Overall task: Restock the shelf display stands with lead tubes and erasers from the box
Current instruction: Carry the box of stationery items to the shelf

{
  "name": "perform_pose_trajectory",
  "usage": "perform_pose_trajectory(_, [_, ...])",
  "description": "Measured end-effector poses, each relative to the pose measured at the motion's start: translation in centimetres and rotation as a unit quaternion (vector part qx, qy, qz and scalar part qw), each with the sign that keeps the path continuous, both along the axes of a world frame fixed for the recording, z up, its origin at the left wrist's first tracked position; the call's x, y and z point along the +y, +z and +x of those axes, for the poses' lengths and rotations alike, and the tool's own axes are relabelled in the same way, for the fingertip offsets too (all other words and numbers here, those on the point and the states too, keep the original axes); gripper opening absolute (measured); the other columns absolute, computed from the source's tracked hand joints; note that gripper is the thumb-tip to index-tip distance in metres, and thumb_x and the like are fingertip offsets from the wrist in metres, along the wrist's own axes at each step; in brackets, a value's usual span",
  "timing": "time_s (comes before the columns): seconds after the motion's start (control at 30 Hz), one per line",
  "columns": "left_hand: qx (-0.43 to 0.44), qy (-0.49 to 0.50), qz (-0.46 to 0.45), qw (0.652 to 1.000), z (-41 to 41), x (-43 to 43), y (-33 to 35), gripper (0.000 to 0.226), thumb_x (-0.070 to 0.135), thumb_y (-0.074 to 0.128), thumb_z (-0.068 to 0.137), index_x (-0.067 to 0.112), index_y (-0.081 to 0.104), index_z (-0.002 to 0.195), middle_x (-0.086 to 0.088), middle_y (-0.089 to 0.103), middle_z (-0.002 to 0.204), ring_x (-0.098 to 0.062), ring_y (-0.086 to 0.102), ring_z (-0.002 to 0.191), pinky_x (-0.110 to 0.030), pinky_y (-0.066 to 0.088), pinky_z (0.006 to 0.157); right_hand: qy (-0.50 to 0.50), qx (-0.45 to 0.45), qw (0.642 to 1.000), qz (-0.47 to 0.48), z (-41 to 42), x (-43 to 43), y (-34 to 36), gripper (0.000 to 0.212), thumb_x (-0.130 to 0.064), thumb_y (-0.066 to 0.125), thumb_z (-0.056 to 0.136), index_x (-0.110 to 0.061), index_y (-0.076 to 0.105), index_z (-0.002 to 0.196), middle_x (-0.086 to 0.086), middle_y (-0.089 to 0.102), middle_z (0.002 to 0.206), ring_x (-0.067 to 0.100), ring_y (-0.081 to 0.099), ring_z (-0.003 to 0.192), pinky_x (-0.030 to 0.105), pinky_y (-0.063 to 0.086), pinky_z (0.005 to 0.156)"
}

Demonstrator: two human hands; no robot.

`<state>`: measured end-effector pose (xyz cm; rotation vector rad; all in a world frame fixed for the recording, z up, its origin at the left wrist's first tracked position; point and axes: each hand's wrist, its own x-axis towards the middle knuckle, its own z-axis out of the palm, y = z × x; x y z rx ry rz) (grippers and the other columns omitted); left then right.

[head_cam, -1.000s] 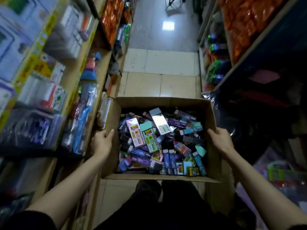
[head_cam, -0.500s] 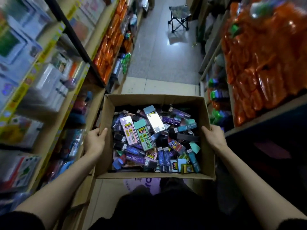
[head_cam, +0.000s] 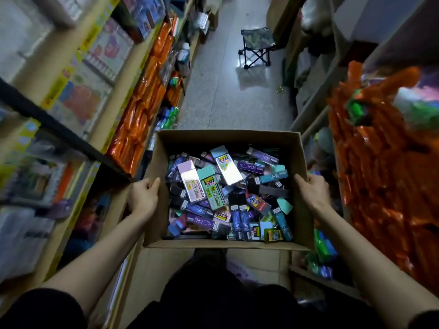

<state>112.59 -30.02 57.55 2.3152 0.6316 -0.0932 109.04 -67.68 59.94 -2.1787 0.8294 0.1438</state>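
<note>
The cardboard box (head_cam: 228,138) was held off the floor (head_cam: 221,96) in front of the person's body, level and open side up, which suited a load that lay loose and unsorted and would have slid out if the box tipped. The hands were well apart, one on each side wall: the left hand (head_cam: 143,198) clasped the left wall with its thumb up at the rim, and the right hand (head_cam: 312,193) clasped the right wall in the same way. That grip likely balanced the weight and left the contents in plain sight. Inside lay a jumble of lead tubes (head_cam: 211,191) in pink, mint, purple and blue cases, mixed with small flat blocks that may have been erasers (head_cam: 283,205). All of the stock was in the box and none on display, so restocking had apparently not begun. The aisle was narrow, with the left shelves (head_cam: 123,91) and orange packets (head_cam: 142,108) close alongside, and a folding stool (head_cam: 256,47) stood farther down. The display stands could not be made out among the blurred shelves.
</note>
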Motion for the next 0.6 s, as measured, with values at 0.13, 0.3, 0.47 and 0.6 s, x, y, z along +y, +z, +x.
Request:
perform_pose_trajectory(0.13, [-0.001, -0.042, -0.036, 0.998, 11.0, -1.6, 1.2, 0.038, 0.028, 0.053, 0.094, 0.006, 0.053, 0.063, -0.011, 0.047, 0.057, -0.025, 0.046, 0.056, -0.032, 0.033, 0.057, -0.028, -0.001, 1.0, -0.002, 9.4, -1.4, 1.1, 0.029, -0.03, 0.053, 0.093, -0.015, 0.062, 0.07, 0.004, 0.06, 0.063, 0.018, 0.056, 0.058, 0.027, 0.04, 0.052])
perform_pose_trajectory(0.3, [-0.015, -0.07, -0.055, 0.996, 23.6, -3.5, 2.6, 0.04, 0.024, 0.054, 0.094, 0.013, 0.046, 0.057, -0.001, 0.039, 0.05, -0.018, 0.036, 0.046, -0.026, 0.025, 0.047, -0.042, -0.018, 0.999, 0.011, 20.9, -3.4, 1.7, 0.029, -0.028, 0.053, 0.093, -0.015, 0.062, 0.069, 0.01, 0.064, 0.07, 0.024, 0.061, 0.066, 0.036, 0.049, 0.063])
perform_pose_trajectory(0.47, [-0.014, -0.064, -0.034, 0.997, 36.4, -6.1, 2.1, 0.04, 0.024, 0.055, 0.094, 0.015, 0.047, 0.055, 0.001, 0.039, 0.048, -0.017, 0.036, 0.043, -0.025, 0.024, 0.045, -0.031, -0.024, 0.999, 0.014, 34.1, -6.0, 0.4, 0.032, -0.029, 0.054, 0.092, -0.017, 0.058, 0.063, 0.001, 0.059, 0.062, 0.014, 0.056, 0.059, 0.025, 0.035, 0.05])
perform_pose_trajectory(0.6, [-0.016, -0.052, -0.008, 0.998, 46.5, -8.3, 2.4, 0.041, 0.024, 0.055, 0.094, 0.009, 0.048, 0.056, -0.005, 0.039, 0.049, -0.022, 0.035, 0.047, -0.028, 0.023, 0.048, -0.007, -0.006, 1.0, 0.014, 45.7, -8.7, 0.4, 0.029, -0.03, 0.055, 0.092, -0.013, 0.062, 0.069, 0.008, 0.063, 0.071, 0.025, 0.058, 0.069, 0.03, 0.04, 0.059])
